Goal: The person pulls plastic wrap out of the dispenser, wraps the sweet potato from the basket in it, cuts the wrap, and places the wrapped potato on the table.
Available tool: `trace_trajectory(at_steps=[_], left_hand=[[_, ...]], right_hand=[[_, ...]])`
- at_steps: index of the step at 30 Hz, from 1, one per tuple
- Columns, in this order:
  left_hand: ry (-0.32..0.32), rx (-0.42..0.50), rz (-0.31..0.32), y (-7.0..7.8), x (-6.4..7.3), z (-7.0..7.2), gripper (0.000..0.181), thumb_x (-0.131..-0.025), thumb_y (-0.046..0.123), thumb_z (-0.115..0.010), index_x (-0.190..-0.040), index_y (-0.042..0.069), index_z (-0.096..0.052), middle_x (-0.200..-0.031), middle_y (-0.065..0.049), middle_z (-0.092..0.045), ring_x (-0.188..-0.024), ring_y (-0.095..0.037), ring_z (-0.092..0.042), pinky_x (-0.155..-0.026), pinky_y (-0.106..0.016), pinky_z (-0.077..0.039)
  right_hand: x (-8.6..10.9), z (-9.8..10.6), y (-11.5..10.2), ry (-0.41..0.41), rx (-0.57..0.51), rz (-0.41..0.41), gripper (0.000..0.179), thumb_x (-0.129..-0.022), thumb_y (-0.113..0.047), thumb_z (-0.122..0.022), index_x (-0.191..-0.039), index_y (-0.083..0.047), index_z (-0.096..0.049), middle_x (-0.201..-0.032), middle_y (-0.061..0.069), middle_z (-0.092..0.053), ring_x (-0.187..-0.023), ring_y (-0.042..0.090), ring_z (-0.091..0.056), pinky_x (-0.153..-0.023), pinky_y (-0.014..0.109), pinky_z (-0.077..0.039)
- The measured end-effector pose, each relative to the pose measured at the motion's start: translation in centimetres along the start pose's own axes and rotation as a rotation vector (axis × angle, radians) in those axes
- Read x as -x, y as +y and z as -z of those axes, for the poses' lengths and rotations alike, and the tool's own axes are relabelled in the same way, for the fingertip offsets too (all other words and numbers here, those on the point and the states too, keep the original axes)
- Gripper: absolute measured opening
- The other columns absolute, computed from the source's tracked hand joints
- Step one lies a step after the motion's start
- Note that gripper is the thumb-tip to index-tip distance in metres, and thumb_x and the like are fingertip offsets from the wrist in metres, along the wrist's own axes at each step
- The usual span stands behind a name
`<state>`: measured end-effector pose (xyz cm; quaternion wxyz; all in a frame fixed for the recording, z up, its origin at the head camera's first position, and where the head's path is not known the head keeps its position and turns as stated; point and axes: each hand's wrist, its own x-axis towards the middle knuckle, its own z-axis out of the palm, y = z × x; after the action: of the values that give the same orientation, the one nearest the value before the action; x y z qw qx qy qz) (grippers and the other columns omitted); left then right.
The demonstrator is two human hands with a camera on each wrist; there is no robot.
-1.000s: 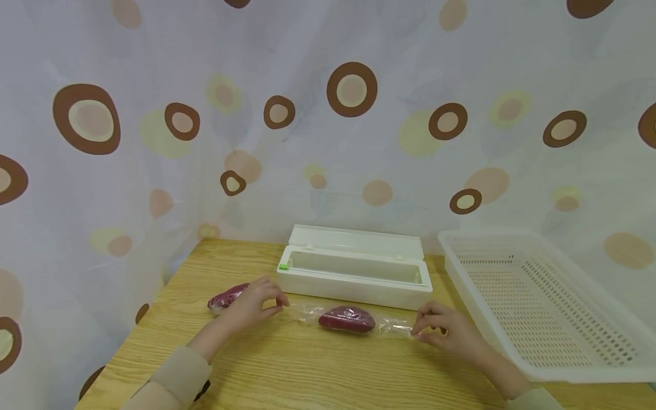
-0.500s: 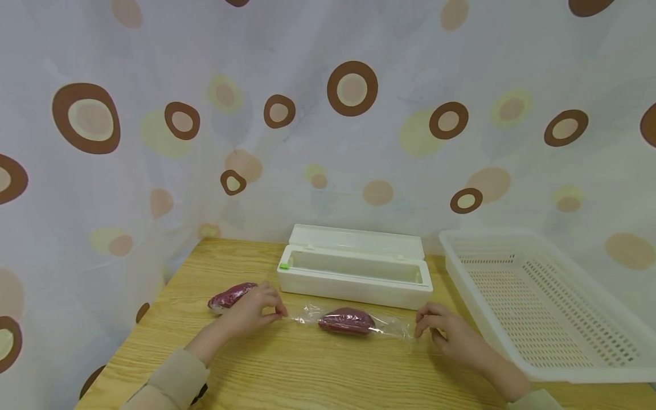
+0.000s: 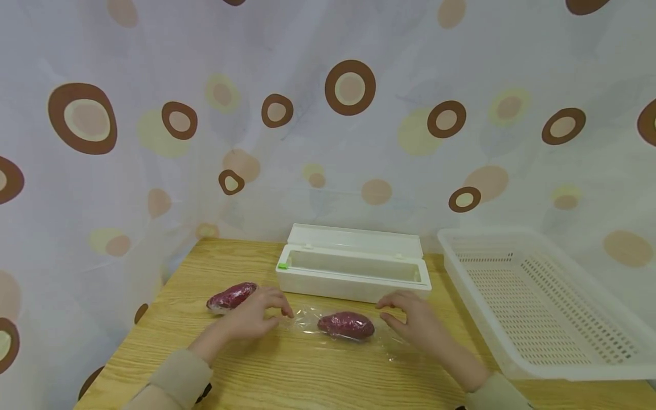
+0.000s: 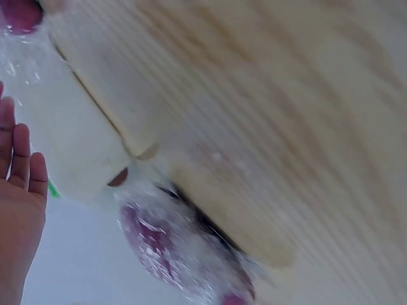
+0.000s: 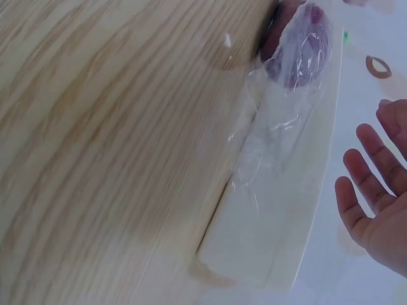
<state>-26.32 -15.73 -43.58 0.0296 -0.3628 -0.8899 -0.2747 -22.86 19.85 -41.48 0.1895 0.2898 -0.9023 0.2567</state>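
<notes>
A purple sweet potato [image 3: 346, 325] lies on the table in front of the white box, with clear plastic wrap [image 3: 306, 320] around it and spreading out flat to both sides. My left hand [image 3: 256, 314] hovers at the wrap's left end, fingers loosely bent, thumb apart from them; whether a fingertip touches the film is unclear. Above the wrap's right side is my right hand [image 3: 416, 320], its fingers spread and holding nothing. Behind my left hand rests a second sweet potato [image 3: 232, 296], tightly wrapped; the left wrist view shows crinkled film over this wrapped sweet potato [image 4: 191, 248].
The long white wrap dispenser box [image 3: 353, 286] stands at the back with its lid [image 3: 356, 240] raised and a green slider [image 3: 283, 266] at its left end. To the right sits a white perforated plastic basket [image 3: 533, 307]. A spotted curtain [image 3: 318, 142] hangs behind the wooden table [image 3: 318, 378].
My right hand has let go of the wrap's right end and moved left toward the sweet potato. The film has slackened onto the table, and the sweet potato has turned slightly. My left fingers have loosened.
</notes>
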Motion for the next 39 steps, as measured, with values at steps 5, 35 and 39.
trace_trajectory(at_steps=[5, 35, 39], left_hand=[[0.13, -0.046, -0.037, 2.1, -2.2, -1.7, 0.012, -0.086, 0.011, -0.066, -0.094, 0.018, -0.071, -0.094, 0.01, -0.062, -0.095, -0.01, -0.055, -0.087, -0.035, -0.046], [0.024, -0.126, -0.01, 7.2, -6.0, -5.9, 0.02, -0.08, 0.03, -0.075, -0.098, 0.024, -0.073, -0.097, 0.015, -0.069, -0.093, -0.008, -0.055, -0.084, -0.026, -0.043], [0.005, -0.128, 0.012, 7.2, -6.3, -5.8, 0.021, -0.079, 0.032, -0.076, -0.098, 0.024, -0.072, -0.098, 0.015, -0.068, -0.093, -0.008, -0.054, -0.085, -0.028, -0.043]], right_hand=[[-0.6, -1.1, -0.9, -0.067, -0.059, -0.052, 0.015, -0.082, -0.01, -0.071, -0.096, -0.015, -0.069, -0.1, -0.003, -0.068, -0.094, 0.019, -0.06, -0.079, 0.034, -0.052], [-0.2, -3.9, -1.6, -0.2, -0.028, -0.055, 0.02, -0.08, -0.023, -0.075, -0.098, -0.017, -0.067, -0.1, -0.005, -0.066, -0.092, 0.012, -0.061, -0.08, 0.033, -0.051], [-0.4, -4.0, -1.2, -0.208, -0.025, -0.041, 0.023, -0.08, -0.025, -0.075, -0.1, -0.017, -0.067, -0.1, -0.005, -0.066, -0.093, 0.012, -0.06, -0.08, 0.032, -0.051]])
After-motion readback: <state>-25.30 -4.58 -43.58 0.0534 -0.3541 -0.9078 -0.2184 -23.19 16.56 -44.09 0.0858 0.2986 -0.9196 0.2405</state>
